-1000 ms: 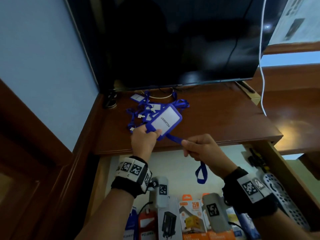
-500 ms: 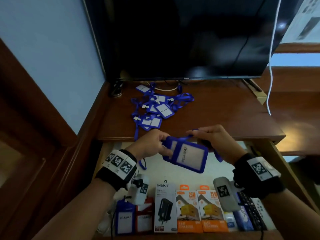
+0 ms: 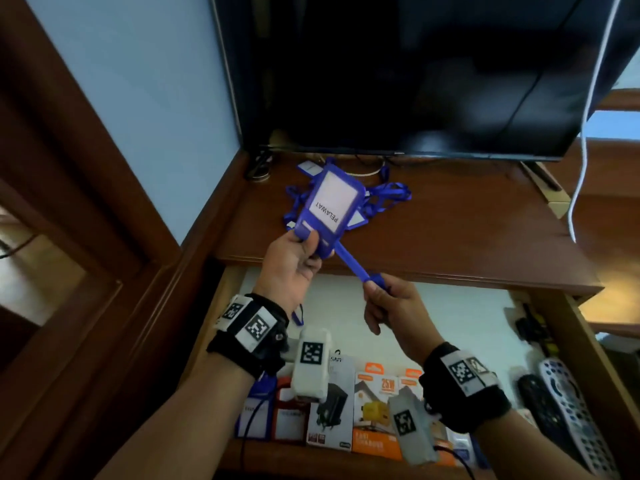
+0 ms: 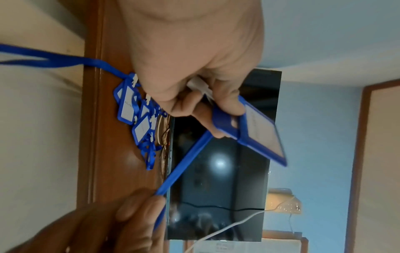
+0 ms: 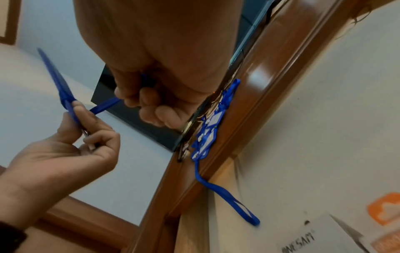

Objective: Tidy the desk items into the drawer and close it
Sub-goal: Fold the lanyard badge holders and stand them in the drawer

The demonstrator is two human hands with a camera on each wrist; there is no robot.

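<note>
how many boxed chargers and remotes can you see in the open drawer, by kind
white cardboard charger box with a black plug pictured: 1
orange cardboard charger boxes, the second partly behind the wrist camera: 2
black plastic remote control: 1
grey plastic remote control with pale buttons: 1
total: 5

Both forearms are showing bare, no sleeves. The left wrist is wearing a wide black strap (image 3: 247, 348) with white panels carrying black square-pattern markers on top. A whitish box-shaped camera unit (image 3: 310, 365) with its own black marker is hanging off it, a thin black cable (image 3: 250, 422) trailing down from there. The right wrist is wearing a matching black strap (image 3: 467, 388) with white marker panels, a grey camera unit (image 3: 410, 427) with a marker sitting below it, and a dark cable running out at its lower end.
</note>
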